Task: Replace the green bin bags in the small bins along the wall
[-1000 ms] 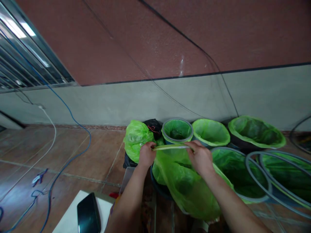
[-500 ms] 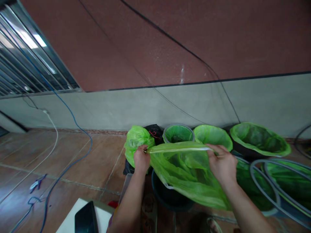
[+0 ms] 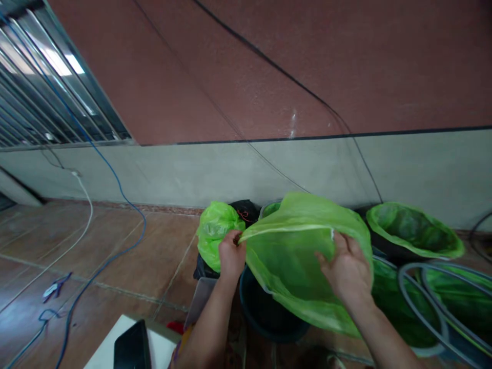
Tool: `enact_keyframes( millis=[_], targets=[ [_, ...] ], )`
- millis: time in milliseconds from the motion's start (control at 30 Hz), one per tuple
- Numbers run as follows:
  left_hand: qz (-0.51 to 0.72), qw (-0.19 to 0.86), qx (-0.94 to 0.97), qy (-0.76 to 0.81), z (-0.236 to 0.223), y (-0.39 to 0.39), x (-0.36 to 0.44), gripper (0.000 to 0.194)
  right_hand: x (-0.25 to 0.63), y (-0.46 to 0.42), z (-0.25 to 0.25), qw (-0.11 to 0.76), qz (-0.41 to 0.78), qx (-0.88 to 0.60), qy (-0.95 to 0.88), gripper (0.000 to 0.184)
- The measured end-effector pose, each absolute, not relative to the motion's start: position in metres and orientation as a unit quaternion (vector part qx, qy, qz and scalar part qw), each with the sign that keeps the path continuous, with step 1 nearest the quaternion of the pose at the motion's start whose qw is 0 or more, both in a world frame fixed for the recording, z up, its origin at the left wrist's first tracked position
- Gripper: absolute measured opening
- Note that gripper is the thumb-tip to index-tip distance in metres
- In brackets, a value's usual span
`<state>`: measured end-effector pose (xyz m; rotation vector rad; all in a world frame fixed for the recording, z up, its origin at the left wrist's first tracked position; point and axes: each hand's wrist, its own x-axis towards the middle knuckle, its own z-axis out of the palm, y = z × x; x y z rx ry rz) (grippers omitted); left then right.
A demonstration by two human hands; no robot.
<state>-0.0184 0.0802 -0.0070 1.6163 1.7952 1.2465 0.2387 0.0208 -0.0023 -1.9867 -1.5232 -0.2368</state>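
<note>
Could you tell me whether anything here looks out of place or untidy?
Only the floor: a blue cable and a white cable trail loose across the tiles. Both hands hold a green bag above an unlined dark bin.

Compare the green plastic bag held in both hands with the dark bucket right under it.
The translucent green plastic bag is thin and crumpled, held up between the left hand and right hand; the dark round bucket is rigid and stands on the floor. The bag is bright green, the bucket near black. The bucket shows no liner, unlike the lined bucket nearby.
</note>
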Motion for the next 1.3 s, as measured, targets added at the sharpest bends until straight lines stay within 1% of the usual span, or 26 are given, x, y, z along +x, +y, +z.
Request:
enact_keyframes(
  millis=[67,133,200,300,433,567,700,800,900,967,1033,1167,1300],
  targets=[
    [0.435,0.212,0.608,0.629,-0.008,0.077,-0.011,0.016,0.229,0.019,-0.001,0.302,-0.129,-0.746,-0.58,0.069],
    [0.419,0.206,0.636,0.615,-0.009,0.073,-0.004,0.014,0.217,0.015,0.005,0.334,-0.157,-0.719,-0.589,0.076],
    [0.401,0.198,0.659,0.604,-0.009,0.069,0.003,0.014,0.205,0.011,0.014,0.377,-0.175,-0.682,-0.601,0.076],
    [0.383,0.189,0.671,0.606,-0.01,0.066,0.009,0.017,0.19,0.003,0.022,0.43,-0.188,-0.629,-0.62,0.07],
    [0.372,0.2,0.686,0.593,-0.013,0.065,0.014,0.022,0.174,0.0,0.018,0.459,-0.156,-0.54,-0.688,0.058],
    [0.352,0.203,0.72,0.563,-0.018,0.06,0.02,0.027,0.164,0.005,0.01,0.427,-0.097,-0.517,-0.735,0.051],
    [0.323,0.217,0.751,0.533,-0.022,0.05,0.029,0.035,0.166,0.013,0.002,0.38,-0.056,-0.545,-0.746,0.055],
    [0.298,0.221,0.76,0.533,-0.023,0.046,0.033,0.037,0.173,0.018,-0.004,0.329,-0.027,-0.56,-0.76,0.056],
    [0.294,0.214,0.756,0.544,-0.021,0.046,0.034,0.039,0.178,0.021,-0.008,0.315,-0.015,-0.567,-0.761,0.049],
    [0.291,0.214,0.752,0.551,-0.02,0.046,0.033,0.039,0.179,0.022,-0.008,0.338,-0.016,-0.557,-0.758,0.04],
    [0.285,0.215,0.75,0.556,-0.019,0.045,0.033,0.04,0.179,0.021,-0.008,0.378,-0.023,-0.537,-0.754,0.033],
    [0.286,0.223,0.741,0.566,-0.022,0.045,0.032,0.043,0.178,0.02,-0.003,0.473,-0.055,-0.516,-0.712,0.029],
    [0.279,0.241,0.705,0.606,-0.026,0.051,0.028,0.039,0.187,0.02,0.011,0.526,-0.07,-0.552,-0.643,0.026]
  ],
)
